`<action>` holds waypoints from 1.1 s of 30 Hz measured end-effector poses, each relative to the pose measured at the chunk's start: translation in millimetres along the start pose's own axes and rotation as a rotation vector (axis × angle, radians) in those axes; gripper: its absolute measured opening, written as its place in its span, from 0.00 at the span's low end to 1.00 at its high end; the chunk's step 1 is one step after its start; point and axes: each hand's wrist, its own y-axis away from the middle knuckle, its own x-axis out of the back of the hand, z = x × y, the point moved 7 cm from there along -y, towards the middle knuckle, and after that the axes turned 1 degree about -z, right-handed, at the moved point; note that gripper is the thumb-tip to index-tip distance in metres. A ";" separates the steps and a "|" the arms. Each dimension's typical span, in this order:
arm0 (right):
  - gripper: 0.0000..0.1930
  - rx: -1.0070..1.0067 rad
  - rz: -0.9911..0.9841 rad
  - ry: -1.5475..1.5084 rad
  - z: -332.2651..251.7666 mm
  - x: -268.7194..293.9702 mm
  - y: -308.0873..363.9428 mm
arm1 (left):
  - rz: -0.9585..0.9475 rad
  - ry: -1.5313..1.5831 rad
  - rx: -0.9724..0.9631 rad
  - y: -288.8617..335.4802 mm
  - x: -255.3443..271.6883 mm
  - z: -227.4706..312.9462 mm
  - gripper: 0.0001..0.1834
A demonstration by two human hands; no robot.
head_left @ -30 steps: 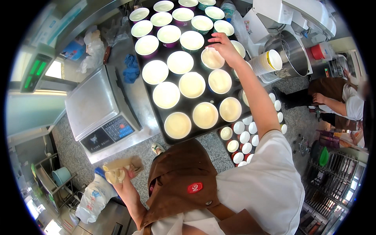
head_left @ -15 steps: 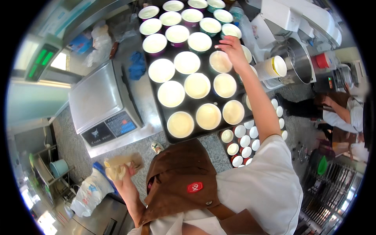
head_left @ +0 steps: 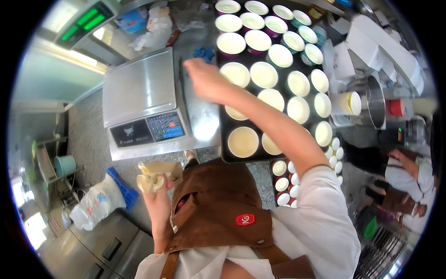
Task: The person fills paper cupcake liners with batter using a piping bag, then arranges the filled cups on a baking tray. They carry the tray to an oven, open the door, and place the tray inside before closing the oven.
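My left hand (head_left: 158,193) is raised in front of my brown apron and grips a crumpled beige bag (head_left: 155,174). My right hand (head_left: 204,79) is stretched out over the gap between a steel weighing scale (head_left: 144,93) and a black baking tray (head_left: 223,139). That hand is blurred, so its fingers cannot be read. The tray holds several round moulds (head_left: 242,142) filled with pale cream batter. My right forearm crosses the tray's near rows and hides some of them.
More filled purple and teal cups (head_left: 253,21) stand at the far end. Small white cups (head_left: 282,183) sit on a second tray near my right elbow. A steel pot (head_left: 374,102) and paper cup (head_left: 348,103) stand right. Another person (head_left: 404,176) works at the right edge.
My right hand has swung left, from the far right moulds of the tray to the tray's left edge beside the scale. The left hand keeps the beige bag and has barely moved.
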 end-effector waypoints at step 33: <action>0.29 -0.642 0.670 0.086 123.3 154.0 166.5 | -0.154 0.018 0.080 -121.3 32.6 15.5 0.11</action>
